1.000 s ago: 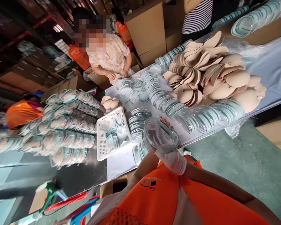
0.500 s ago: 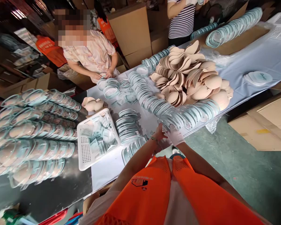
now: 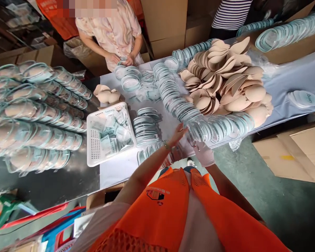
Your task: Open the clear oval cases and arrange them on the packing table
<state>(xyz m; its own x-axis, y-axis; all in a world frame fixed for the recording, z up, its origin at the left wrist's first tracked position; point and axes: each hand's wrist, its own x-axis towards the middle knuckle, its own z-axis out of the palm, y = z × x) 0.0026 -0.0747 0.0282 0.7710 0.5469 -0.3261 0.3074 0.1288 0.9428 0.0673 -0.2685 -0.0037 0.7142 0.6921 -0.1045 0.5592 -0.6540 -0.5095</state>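
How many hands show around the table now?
4: the camera wearer's left hand and gloved right hand, at the near clear cases; and a co-worker's two hands across the white table. Others may be hidden; the striped shirt shows none.

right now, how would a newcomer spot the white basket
Find the pale table where it meets the dark surface. The white basket sits at that edge, left of the bare left hand. Unlike the clear cases beside it, it is opaque, rectangular and perforated, holding printed packets.
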